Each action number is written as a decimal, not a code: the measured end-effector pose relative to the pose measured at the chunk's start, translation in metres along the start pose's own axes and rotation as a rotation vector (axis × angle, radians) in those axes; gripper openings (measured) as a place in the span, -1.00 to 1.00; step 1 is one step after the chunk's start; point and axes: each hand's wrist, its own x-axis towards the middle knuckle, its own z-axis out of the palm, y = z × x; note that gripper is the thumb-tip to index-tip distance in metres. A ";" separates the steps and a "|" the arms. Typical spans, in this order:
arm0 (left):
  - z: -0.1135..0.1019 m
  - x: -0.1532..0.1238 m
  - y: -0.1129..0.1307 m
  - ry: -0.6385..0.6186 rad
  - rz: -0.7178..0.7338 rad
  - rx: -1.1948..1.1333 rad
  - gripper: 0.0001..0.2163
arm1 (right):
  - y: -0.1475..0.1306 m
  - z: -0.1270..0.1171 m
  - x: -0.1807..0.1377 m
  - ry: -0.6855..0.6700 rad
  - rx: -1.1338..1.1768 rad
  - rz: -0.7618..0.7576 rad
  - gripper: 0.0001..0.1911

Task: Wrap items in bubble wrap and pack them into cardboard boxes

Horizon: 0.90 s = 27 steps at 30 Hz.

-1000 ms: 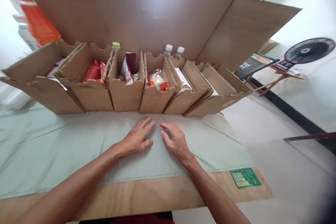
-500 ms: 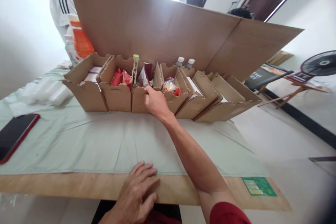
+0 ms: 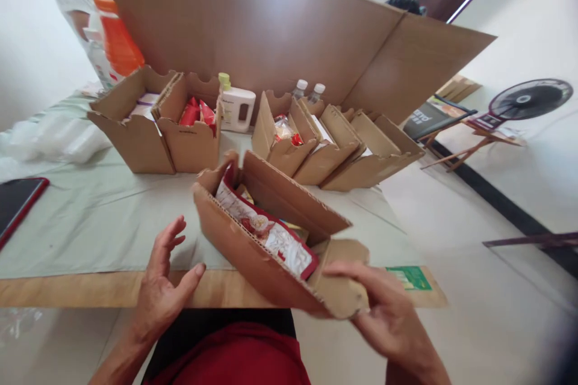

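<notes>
1 cardboard box point(image 3: 244, 252), its near end gripped by the right hand point(image 3: 388, 319); left hand point(image 3: 160, 292) open just beside it.

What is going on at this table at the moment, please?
A person's right hand grips one end of a tilted box held over the table edge; a red-and-white packet lies inside. The left hand is open beside the box, not touching it. Behind it, other boxes stand in a row on the cloth, with a white bottle in the gap.

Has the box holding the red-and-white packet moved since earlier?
Yes. The box left the row of boxes and is now over the near table edge, in the right hand.
</notes>
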 end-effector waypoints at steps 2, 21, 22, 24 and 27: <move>0.007 -0.002 0.005 -0.063 0.011 -0.010 -0.20 | 0.022 -0.007 -0.018 0.176 0.116 0.122 -0.41; 0.025 0.061 0.016 -0.082 0.126 0.138 -0.49 | 0.124 0.086 0.086 0.208 0.229 0.383 -0.44; 0.006 0.068 0.011 -0.029 0.166 0.212 -0.57 | 0.125 0.087 0.080 0.223 0.221 0.398 -0.45; -0.039 0.091 -0.002 0.132 0.215 0.380 -0.73 | 0.124 0.091 0.065 0.230 0.224 0.427 -0.48; -0.106 0.149 -0.022 0.349 0.185 0.649 -0.74 | 0.121 0.099 0.048 0.280 0.217 0.488 -0.47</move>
